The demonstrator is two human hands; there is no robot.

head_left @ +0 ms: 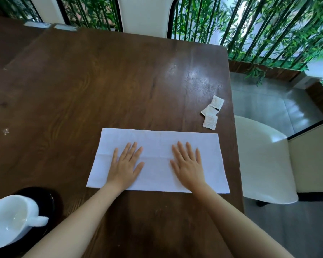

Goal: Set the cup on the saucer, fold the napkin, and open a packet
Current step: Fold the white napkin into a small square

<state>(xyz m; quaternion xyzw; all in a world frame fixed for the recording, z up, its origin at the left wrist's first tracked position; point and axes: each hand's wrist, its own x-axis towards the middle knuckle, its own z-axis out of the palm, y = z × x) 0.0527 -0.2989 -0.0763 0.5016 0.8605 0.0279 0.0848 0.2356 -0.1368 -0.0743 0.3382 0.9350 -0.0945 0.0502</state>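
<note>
A white napkin (157, 138) lies flat on the dark wooden table (101, 81) as a wide rectangle with a crease across its middle. My left hand (126, 164) and my right hand (187, 164) rest palm down on it, fingers spread, holding nothing. The white cup (9, 218) stands on the black saucer (47, 198) at the near left, handle pointing right. Three small white packets (211, 113) lie close together near the table's right edge, beyond the napkin.
A white chair (261, 164) stands just right of the table, another (145, 13) at the far side. Green bamboo stalks (259, 30) line the back and right. The table's right edge runs close to the napkin.
</note>
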